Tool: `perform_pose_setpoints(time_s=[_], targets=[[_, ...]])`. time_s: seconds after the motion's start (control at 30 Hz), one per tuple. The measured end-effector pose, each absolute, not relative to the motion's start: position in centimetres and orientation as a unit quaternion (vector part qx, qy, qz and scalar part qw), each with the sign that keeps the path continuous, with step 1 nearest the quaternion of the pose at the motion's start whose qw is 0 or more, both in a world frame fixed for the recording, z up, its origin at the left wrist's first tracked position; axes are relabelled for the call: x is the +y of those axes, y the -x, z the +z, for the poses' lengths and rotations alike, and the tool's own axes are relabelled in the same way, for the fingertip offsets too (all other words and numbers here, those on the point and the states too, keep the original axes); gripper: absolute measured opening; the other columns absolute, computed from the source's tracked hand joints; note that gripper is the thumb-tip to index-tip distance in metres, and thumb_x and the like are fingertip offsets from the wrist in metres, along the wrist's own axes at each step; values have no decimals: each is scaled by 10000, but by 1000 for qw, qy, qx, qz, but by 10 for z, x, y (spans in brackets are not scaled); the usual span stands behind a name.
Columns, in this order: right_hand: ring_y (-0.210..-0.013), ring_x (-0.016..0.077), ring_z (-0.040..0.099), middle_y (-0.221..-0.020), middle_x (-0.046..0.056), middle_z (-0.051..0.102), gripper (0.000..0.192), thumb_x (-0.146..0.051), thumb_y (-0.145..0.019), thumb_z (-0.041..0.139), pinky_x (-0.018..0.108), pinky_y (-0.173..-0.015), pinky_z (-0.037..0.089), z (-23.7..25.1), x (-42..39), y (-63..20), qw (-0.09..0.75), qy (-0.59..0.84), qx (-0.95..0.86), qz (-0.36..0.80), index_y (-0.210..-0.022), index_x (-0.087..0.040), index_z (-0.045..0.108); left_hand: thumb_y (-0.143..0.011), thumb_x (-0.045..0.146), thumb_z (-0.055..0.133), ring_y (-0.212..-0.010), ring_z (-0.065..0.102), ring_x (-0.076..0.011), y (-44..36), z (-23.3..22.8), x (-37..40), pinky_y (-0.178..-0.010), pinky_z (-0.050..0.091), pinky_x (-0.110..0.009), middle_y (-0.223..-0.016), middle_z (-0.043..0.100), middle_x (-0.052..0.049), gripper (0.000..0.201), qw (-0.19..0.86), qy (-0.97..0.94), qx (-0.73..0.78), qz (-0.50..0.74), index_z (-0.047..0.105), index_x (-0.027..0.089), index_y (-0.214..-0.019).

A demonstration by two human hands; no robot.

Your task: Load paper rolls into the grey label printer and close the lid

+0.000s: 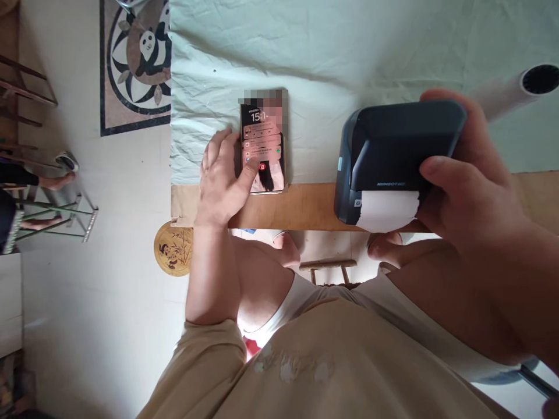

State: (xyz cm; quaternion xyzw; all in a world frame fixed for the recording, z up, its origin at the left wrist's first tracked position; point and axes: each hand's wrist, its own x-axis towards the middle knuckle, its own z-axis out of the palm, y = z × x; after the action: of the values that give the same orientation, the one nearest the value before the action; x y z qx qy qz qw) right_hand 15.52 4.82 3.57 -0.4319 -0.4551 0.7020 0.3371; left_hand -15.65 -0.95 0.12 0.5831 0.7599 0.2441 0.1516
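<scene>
A smartphone (264, 125) with a lit lock screen lies flat on the pale green cloth (305, 52) near the table's front edge. My left hand (222, 180) rests beside it, thumb pressed on the lower part of the screen. My right hand (471, 174) grips a dark grey label printer (388, 145) from its right side, holding it at the table's front edge. A strip of white paper (386, 210) sticks out of the printer's slot.
The wooden table edge (305, 206) shows below the cloth. A white tube-like device (519, 87) lies at the right. On the floor are a panda mosaic (135, 58), a round yellow disc (173, 249) and a metal rack (56, 215) at the left.
</scene>
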Motion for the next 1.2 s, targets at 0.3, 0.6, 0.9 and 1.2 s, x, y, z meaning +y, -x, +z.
perform_pose_setpoints(time_s=[0.3,0.6,0.9,1.2], targets=[[-790,75,596,-1038,-41,546,561,-288,-762,687,230,-575,531,33,48,-156,337,421,-470,699,-1255,-474,495,-765,564,665,-1503,338,-313,155,1,-10,-1304,221,-529,-1537,443,-76,648,154,-571,772,231,538,319,-1351],[-850,115,654,-1253,-35,535,607,-319,-788,683,215,-527,516,35,47,-156,318,430,-467,704,-1312,-474,418,-744,502,695,-1504,334,-332,154,1,-8,-1312,204,-524,-1545,428,-90,689,157,-570,776,220,523,292,-1377],[-931,121,643,-1161,-42,570,552,-282,-796,676,265,-628,565,38,46,-157,324,427,-467,703,-1271,-479,476,-733,690,619,-1430,407,-312,154,3,-9,-1265,266,-537,-1460,513,-58,689,172,-544,770,287,556,287,-1288],[-924,123,640,-1076,-42,567,525,-270,-802,681,297,-662,586,37,46,-158,325,418,-462,711,-1246,-485,501,-819,752,348,-761,380,-119,159,-3,2,-769,356,-425,-821,360,-28,533,62,-464,744,478,363,220,-851]])
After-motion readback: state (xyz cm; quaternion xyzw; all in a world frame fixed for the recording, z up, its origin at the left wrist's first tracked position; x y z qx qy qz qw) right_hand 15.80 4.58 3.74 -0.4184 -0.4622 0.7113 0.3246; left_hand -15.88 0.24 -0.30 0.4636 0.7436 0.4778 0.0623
